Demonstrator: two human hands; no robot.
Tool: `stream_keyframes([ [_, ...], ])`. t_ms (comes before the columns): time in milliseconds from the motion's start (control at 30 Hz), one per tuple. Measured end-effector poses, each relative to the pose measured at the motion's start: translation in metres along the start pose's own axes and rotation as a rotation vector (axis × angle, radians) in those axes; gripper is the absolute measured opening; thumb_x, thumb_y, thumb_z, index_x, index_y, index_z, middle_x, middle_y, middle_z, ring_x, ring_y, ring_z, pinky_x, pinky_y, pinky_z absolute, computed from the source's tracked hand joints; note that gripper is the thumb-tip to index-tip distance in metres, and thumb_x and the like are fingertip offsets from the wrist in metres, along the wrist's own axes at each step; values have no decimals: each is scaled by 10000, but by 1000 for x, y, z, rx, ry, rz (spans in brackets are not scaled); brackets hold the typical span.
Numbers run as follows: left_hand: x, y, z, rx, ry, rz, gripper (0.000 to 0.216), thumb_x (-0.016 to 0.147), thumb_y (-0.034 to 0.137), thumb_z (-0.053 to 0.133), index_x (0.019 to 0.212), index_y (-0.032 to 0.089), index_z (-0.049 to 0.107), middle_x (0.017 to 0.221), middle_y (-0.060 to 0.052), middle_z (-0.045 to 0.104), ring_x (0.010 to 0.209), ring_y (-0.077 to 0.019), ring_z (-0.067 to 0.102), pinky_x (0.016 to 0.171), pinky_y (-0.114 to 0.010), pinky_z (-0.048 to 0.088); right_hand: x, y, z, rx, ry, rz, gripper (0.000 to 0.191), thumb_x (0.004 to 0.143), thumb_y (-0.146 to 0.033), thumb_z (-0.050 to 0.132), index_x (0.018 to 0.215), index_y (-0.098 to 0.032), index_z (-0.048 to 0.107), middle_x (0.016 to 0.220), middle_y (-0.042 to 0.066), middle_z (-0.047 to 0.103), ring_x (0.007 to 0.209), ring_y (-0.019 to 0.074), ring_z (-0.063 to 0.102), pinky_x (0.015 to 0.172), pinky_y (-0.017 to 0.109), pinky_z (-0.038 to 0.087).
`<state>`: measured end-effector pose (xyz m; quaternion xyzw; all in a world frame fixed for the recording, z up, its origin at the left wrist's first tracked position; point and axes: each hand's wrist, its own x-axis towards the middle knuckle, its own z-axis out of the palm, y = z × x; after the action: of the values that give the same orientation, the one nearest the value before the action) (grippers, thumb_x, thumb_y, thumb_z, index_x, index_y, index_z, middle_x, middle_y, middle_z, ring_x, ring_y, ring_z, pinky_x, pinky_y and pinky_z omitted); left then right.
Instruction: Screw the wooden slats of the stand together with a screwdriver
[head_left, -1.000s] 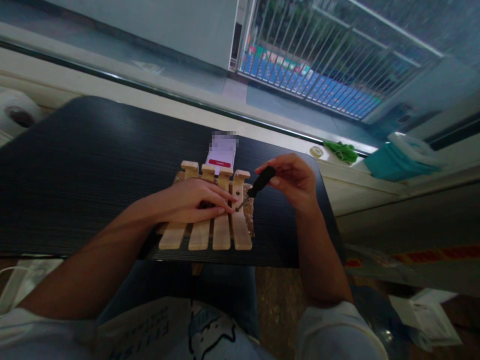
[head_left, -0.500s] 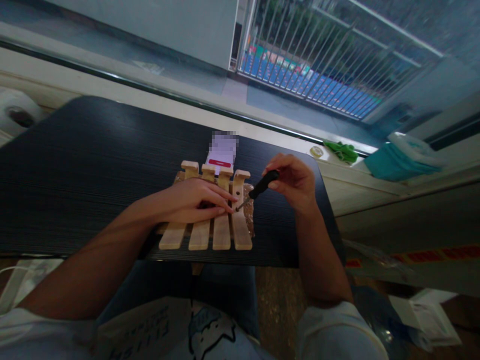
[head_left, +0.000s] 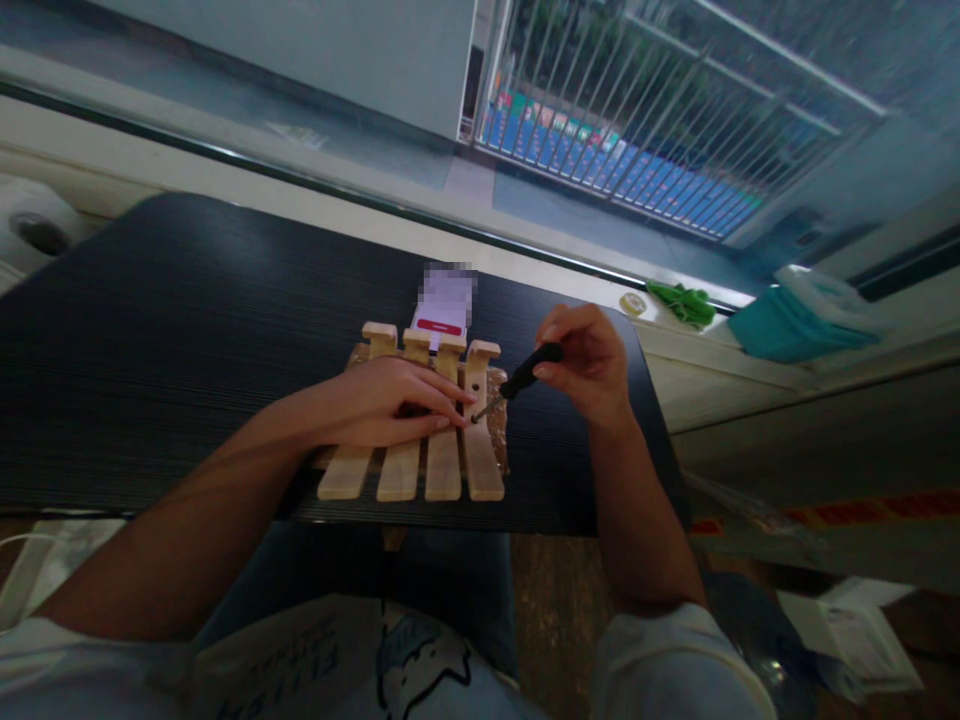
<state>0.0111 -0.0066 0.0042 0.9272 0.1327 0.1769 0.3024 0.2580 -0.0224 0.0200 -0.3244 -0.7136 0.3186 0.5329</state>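
Note:
A slatted wooden rack [head_left: 444,470] with several curved, hooked slats lies near the front edge of the dark table. My left hand [head_left: 390,400] rests flat across the slats, its fingers stretched toward the rightmost one. In my right hand [head_left: 585,355] is a screwdriver [head_left: 531,368] with a black handle, pinched near the handle's end. It slants down to the left, and its tip meets the rightmost slat at a small dark spot beside my left fingertips. Another dark hole shows higher on that slat. Brown wrapped material [head_left: 497,430] lies beneath the rack.
A phone [head_left: 444,300] with a lit screen lies behind the rack. On the sill to the right are a tape roll [head_left: 633,303], a green cloth [head_left: 682,303] and a teal bin [head_left: 799,320]. A white paper roll [head_left: 37,225] stands at the far left.
My right hand's fingers have shifted slightly on the screwdriver's handle, and the handle has tilted a little to the right. My left hand and the rack stay put.

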Motion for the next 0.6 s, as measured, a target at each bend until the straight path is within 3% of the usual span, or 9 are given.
stream_keyframes([
  [267, -2, -4, 1, -1, 9, -2, 256, 896, 191, 537, 994, 210, 774, 1203, -48, 707, 1046, -184, 701, 903, -282, 541, -1, 3, -2, 8, -44, -20, 296, 685, -472, 775, 848, -283, 616, 726, -28, 529, 661, 134, 486, 551, 291, 439],
  [467, -2, -3, 0, 2, -5, -8, 261, 898, 182, 533, 1003, 207, 771, 1210, -51, 704, 1059, -181, 694, 909, -273, 531, -5, 3, -6, 46, -88, -40, 207, 784, -382, 692, 973, -300, 671, 834, -6, 611, 715, 132, 535, 578, 294, 456],
  [600, -2, -2, 0, -5, -12, -23, 257, 903, 188, 539, 1017, 206, 769, 1224, -58, 697, 1072, -182, 687, 923, -275, 520, -5, -2, -7, 13, -88, 19, 196, 787, -366, 686, 971, -299, 681, 942, 8, 676, 854, 162, 623, 616, 306, 501],
])
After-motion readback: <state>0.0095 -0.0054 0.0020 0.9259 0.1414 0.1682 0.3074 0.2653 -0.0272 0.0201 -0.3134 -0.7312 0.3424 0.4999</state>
